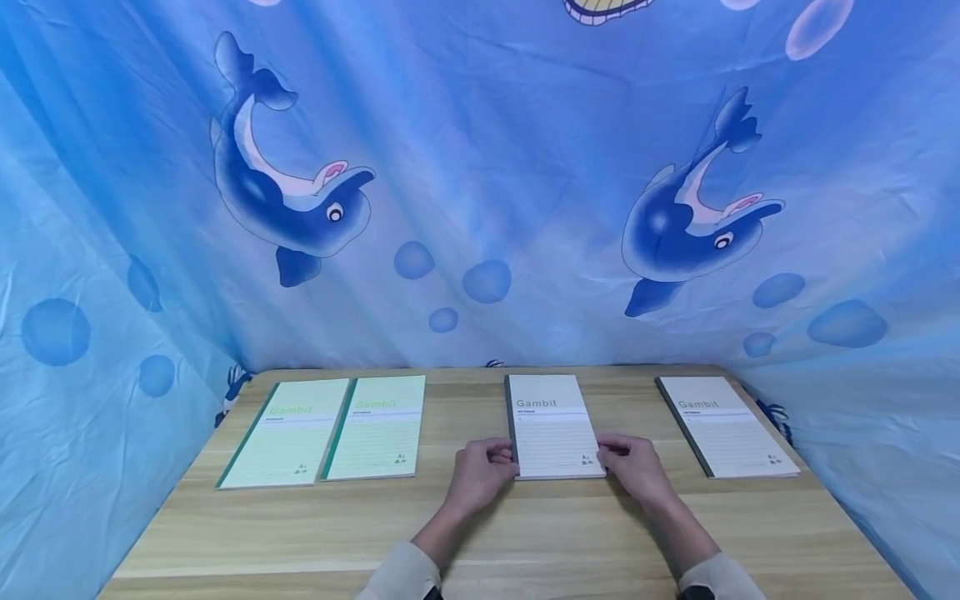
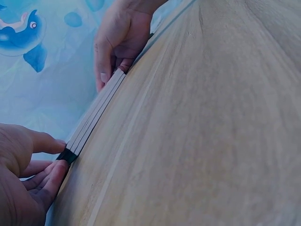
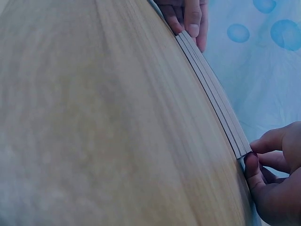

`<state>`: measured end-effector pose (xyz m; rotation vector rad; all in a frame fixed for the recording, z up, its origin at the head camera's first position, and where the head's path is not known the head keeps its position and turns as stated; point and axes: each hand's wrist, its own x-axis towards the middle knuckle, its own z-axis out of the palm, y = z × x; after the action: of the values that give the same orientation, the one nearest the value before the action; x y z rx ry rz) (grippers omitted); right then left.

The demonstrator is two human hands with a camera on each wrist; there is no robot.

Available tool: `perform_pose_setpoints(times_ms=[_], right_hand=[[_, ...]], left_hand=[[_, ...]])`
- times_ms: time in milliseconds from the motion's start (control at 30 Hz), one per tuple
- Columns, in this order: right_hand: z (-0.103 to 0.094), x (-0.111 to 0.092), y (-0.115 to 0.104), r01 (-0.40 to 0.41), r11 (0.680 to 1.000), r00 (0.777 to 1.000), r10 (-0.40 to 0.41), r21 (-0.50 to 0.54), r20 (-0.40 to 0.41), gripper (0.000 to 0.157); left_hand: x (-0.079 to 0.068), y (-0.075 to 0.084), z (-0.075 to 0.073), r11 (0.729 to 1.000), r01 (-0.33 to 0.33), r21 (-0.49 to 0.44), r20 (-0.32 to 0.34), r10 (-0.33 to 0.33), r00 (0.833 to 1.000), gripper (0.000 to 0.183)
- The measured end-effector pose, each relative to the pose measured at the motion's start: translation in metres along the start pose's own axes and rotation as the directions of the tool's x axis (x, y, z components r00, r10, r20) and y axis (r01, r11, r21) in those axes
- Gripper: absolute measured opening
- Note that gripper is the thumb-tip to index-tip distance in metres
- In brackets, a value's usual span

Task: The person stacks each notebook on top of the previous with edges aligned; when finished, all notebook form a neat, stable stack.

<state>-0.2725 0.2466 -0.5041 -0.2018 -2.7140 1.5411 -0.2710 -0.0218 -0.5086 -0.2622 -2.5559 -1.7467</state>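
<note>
Fingers (image 2: 44,142) pinching notebook stack (image 1: 555,433), two green notebooks (image 1: 375,429) left, white notebook (image 1: 727,429) right

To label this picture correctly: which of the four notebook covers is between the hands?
The white notebook cover, third from left: left hand and right hand grip its near corners. The green pair and rightmost cover are untouched.

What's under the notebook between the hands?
The wrist views show layered page edges below the top notebook, apparently more notebooks, on the table. Their covers are hidden.

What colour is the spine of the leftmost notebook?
The spine is green; the head view shows it best.
</note>
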Motion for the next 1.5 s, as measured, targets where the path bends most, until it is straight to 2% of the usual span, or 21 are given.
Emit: perform_pose_setpoints(times_ms=[233,433,800,1000,1167,1300,1400,1500], right_hand=[[0.000,0.000,-0.001,-0.027,1.000,1.000,0.027,0.005,0.001,0.034],[0.001,0.001,-0.002,-0.020,1.000,1.000,0.020,-0.001,0.001,0.033],[-0.002,0.004,-0.008,0.009,0.999,1.000,-0.010,0.044,0.029,0.035],[-0.012,0.003,-0.012,0.014,1.000,0.999,-0.014,0.011,0.033,0.036],[-0.014,0.004,-0.028,0.077,0.997,0.997,-0.077,-0.009,0.027,0.038],[-0.001,0.002,-0.050,0.177,0.984,0.984,-0.176,-0.027,0.032,0.035],[0.017,-0.002,-0.064,0.260,0.965,0.965,-0.259,-0.030,0.052,0.035],[0.037,-0.005,-0.075,0.345,0.939,0.934,-0.342,-0.002,0.105,0.034]], left_hand=[[-0.002,0.003,0.000,1.000,-0.004,0.025,-0.002,0.004,1.000,0.042],[-0.003,0.004,-0.002,1.000,-0.004,0.017,0.010,0.003,1.000,0.043],[-0.005,-0.003,-0.022,0.998,-0.059,0.008,0.098,0.058,0.994,0.040],[-0.009,0.002,-0.030,0.996,-0.084,0.041,0.133,0.078,0.988,0.038],[-0.011,0.013,-0.048,0.985,-0.130,0.110,0.120,0.117,0.986,0.037],[-0.014,0.024,-0.070,0.970,-0.174,0.169,0.078,0.163,0.984,0.038],[-0.018,0.029,-0.089,0.949,-0.203,0.240,0.029,0.202,0.979,0.038],[-0.022,0.028,-0.109,0.922,-0.218,0.320,-0.027,0.238,0.971,0.036]])
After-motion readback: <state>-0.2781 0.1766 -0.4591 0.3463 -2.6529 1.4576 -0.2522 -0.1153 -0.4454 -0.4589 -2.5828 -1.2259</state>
